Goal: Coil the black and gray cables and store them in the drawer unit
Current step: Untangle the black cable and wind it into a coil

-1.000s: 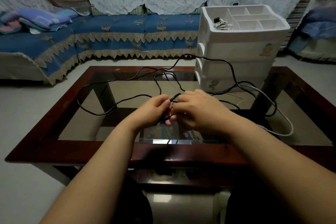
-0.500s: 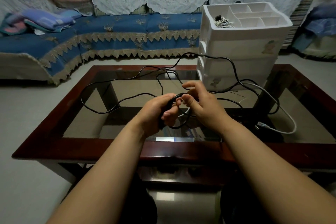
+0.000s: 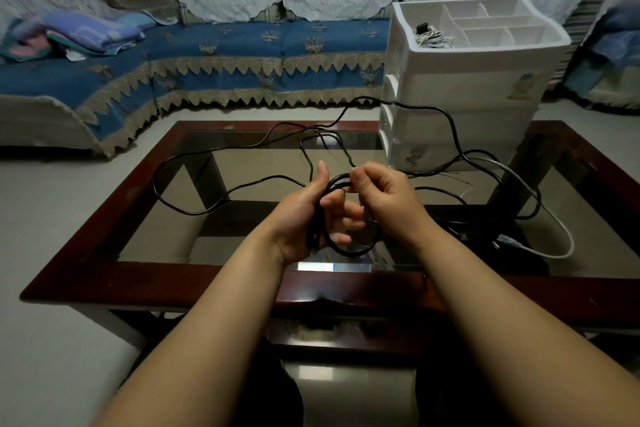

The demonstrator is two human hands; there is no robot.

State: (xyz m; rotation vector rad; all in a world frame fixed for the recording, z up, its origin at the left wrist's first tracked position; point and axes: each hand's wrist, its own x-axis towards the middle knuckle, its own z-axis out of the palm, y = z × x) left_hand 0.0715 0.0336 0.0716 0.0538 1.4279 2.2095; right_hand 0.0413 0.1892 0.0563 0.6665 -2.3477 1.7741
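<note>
Glass coffee table (image 3: 104, 274), cables loose across it.
Left hand (image 3: 311, 218) grips a black cable (image 3: 194, 210) loop; right hand (image 3: 384, 198) pinches it; drawer unit (image 3: 471, 87) at two o'clock.

The left hand (image 3: 304, 218) covers part of the black cable (image 3: 194, 210) loops it holds, so their count cannot be told. The gray cable (image 3: 554, 218) vanishes into a dark tangle on the table (image 3: 104, 267). The small bundle (image 3: 433, 38) in the drawer unit (image 3: 467, 87) is too small to identify.
</note>
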